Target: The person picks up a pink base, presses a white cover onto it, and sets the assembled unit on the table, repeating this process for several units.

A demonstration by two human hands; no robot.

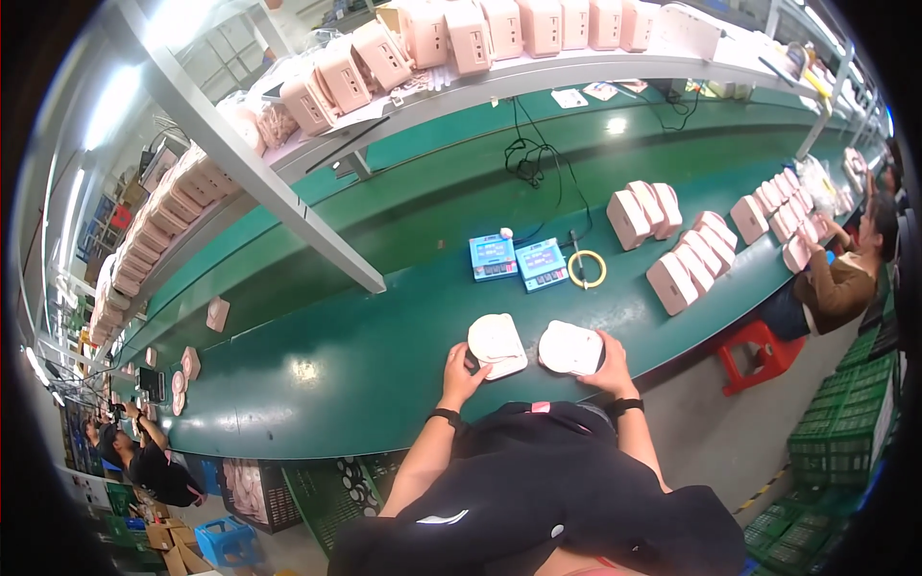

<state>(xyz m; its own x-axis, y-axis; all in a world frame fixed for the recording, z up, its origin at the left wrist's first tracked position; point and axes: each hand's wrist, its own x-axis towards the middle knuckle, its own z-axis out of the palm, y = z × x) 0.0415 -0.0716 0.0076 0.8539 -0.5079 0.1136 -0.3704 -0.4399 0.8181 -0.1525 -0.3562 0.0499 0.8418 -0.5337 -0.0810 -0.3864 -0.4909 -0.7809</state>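
Two small pale pink casings with round white faces lie side by side on the green workbench in front of me. My left hand (pixel 463 374) has its fingers and thumb round the near left edge of the left casing (pixel 497 344). At the right casing (pixel 567 348), my right hand (pixel 611 369) grips the outer right side. The two casings are a little apart. Undersides of both, and some of my fingertips, are hidden.
Beyond the casings stand two blue meters (pixel 494 259) with screens, beside a yellow ring (pixel 600 270) of cable. Rows of pink casings (pixel 672 283) stand to the right. A shelf (pixel 576 69) with more casings crosses above. Co-workers (pixel 845 278) sit at right and far left.
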